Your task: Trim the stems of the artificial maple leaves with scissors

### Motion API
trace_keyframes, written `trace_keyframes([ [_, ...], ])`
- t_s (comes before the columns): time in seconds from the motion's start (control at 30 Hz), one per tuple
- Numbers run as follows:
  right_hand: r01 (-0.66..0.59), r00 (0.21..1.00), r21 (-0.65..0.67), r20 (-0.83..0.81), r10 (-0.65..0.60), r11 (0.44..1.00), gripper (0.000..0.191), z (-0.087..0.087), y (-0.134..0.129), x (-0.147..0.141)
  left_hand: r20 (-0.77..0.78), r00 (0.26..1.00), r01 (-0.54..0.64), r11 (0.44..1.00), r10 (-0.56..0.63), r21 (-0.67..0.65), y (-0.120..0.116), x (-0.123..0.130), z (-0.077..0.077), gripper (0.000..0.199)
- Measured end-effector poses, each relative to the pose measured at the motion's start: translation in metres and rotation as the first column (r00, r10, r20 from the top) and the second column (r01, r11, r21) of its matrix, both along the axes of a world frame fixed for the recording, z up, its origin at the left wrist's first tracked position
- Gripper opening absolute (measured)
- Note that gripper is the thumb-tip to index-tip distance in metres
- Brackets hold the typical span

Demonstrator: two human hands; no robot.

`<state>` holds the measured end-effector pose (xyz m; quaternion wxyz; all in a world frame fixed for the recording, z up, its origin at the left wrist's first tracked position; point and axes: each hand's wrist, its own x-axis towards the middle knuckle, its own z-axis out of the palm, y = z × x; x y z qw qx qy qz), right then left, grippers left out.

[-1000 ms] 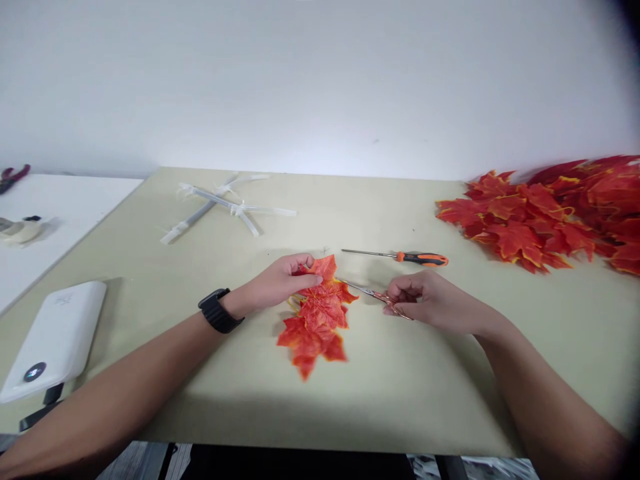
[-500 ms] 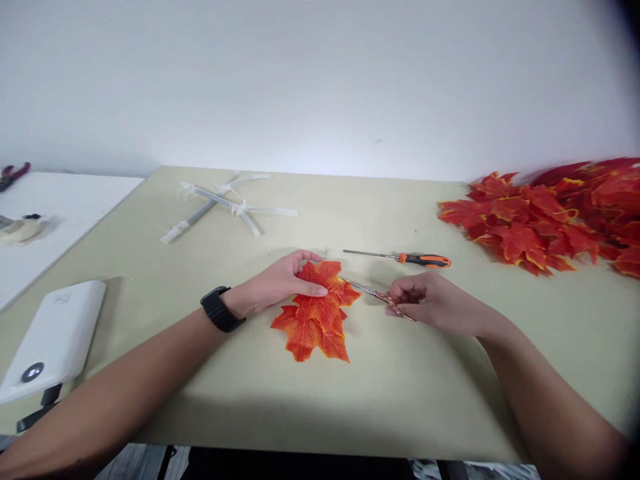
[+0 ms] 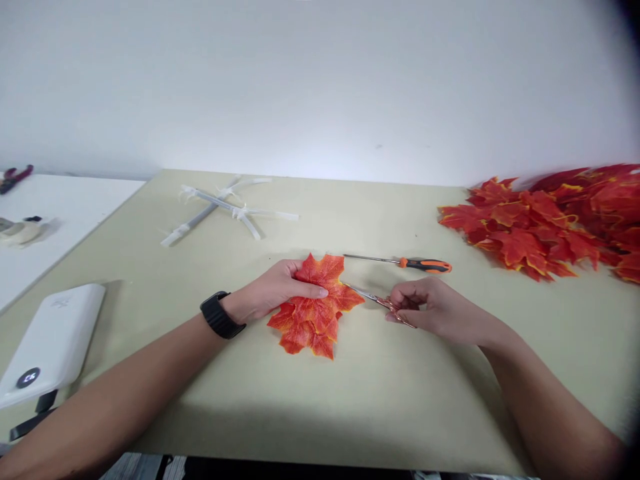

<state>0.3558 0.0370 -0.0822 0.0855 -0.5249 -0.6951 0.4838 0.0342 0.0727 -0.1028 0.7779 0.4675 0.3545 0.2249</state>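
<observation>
Two hands work close together, the left hand (image 3: 283, 288) spread fairly flat and pressing on a bunch of artificial maple leaves (image 3: 315, 320), orange-red with yellow edges, which lies on the tabletop (image 3: 380, 400). The right hand (image 3: 430, 310), narrowly curled, pinches small metal scissors (image 3: 375, 298), their tips reaching just to the bunch's right edge. Just beyond the bunch, a screwdriver (image 3: 425, 265) with an orange-and-black handle lies with its shaft pointing toward the leaves, nothing between it and the scissors. A black watch (image 3: 217, 315) circles the left wrist. Left of the bunch sits a white power bank (image 3: 53, 343), and up and to the left lies a cross of white tubes (image 3: 225, 210) joined by cable ties. Far right of the bunch rises a heap of loose maple leaves (image 3: 535, 230), running out of frame. Farther left, on a separate white table (image 3: 65, 267), are a small roll of tape (image 3: 17, 231) and red-handled pliers (image 3: 13, 180). The left hand hides part of the bunch, and the right fingers cover the scissors' handles, so whether the blades are parted cannot be told.
</observation>
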Motion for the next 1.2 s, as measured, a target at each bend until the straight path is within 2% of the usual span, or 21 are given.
trace_keyframes([
  [0.23, 0.001, 1.0, -0.006, 0.002, -0.001, 1.0, 0.036, 0.0001, 0.0004, -0.0008, -0.078, 0.997, -0.014, 0.995, 0.021, 0.097, -0.0021, 0.0001, -0.0013, 0.021],
  [0.43, -0.011, 1.0, 0.012, 0.018, 0.011, 1.0, 0.031, -0.0022, 0.0, -0.0015, -0.156, 0.988, 0.027, 0.979, 0.005, 0.202, -0.0028, -0.0008, -0.0015, 0.021],
  [0.6, -0.011, 1.0, 0.009, 0.017, 0.011, 1.0, 0.028, -0.004, -0.0004, -0.0018, -0.21, 0.976, 0.101, 0.972, -0.055, 0.211, -0.0029, -0.0011, 0.0021, 0.031],
  [0.77, -0.016, 1.0, 0.002, 0.013, 0.016, 1.0, 0.021, -0.0028, -0.0005, -0.0024, -0.226, 0.971, 0.132, 0.962, -0.077, 0.238, -0.0031, -0.0005, 0.0025, 0.029],
  [1.2, -0.035, 0.998, -0.002, 0.045, 0.035, 0.999, 0.02, -0.0034, -0.0005, -0.0053, -0.209, 0.974, 0.138, 0.965, -0.091, 0.223, -0.0015, -0.0002, 0.0021, 0.027],
])
